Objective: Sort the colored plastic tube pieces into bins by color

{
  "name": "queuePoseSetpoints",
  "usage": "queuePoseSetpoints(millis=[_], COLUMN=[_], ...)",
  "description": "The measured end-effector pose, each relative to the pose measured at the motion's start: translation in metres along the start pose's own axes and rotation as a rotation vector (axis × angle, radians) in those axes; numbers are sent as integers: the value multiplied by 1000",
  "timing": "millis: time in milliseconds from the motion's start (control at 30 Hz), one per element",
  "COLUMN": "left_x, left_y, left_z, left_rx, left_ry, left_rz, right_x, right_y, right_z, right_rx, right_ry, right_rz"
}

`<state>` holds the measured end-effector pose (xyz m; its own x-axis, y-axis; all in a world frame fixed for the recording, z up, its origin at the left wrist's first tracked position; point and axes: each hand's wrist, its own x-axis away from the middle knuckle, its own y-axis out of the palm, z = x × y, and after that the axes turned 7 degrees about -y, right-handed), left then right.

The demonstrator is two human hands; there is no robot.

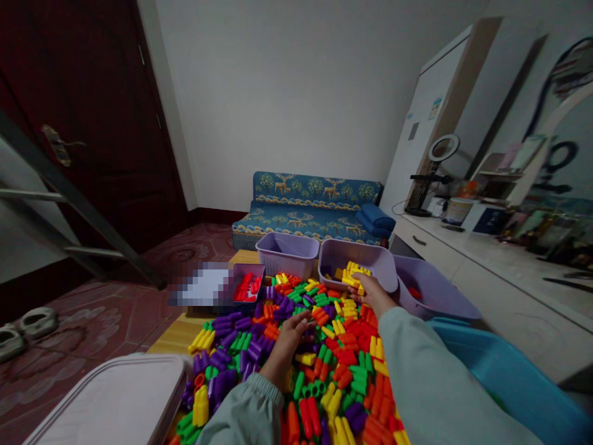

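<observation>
Colourful plastic building pieces in purple, green, red, orange and yellow are heaped over the wooden table. My right hand grips a cluster of yellow building pieces at the front rim of a purple bin. A few more yellow pieces show inside that bin, partly hidden by its wall. My left hand is over the middle of the heap, its fingers apart and stretched towards the pieces, with nothing visible in it.
Another purple bin stands left of the first; a third holds something red. A small box contains red pieces. A blue bin is at right, a pale lid at front left. Behind is a patterned sofa.
</observation>
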<state>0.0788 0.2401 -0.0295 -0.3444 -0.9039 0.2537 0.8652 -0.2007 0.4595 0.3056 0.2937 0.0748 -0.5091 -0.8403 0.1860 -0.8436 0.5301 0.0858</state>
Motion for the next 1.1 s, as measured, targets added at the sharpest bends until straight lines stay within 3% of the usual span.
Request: queuePoseSetpoints(millis=[200, 533, 700, 833, 967, 1100], left_x=[0, 4, -2, -5, -9, -21], left_y=[1, 1, -2, 6, 17, 20], left_z=[1, 3, 0, 6, 24, 50], left_rx=[8, 21, 42, 230, 377, 529], left_ry=[-2, 2, -13, -83, -198, -182], left_rz=[8, 12, 0, 74, 90, 61], right_x=[2, 12, 5, 2, 2, 4], right_y=[-7, 6, 10, 13, 14, 13], right_z=[-12, -44, -43, -42, -42, -42], right_rx=[-160, -550, -575, -462, -515, -495], right_ry=[120, 330, 268, 180, 179, 179], right_rz=[-51, -125, -90, -72, -57, -38])
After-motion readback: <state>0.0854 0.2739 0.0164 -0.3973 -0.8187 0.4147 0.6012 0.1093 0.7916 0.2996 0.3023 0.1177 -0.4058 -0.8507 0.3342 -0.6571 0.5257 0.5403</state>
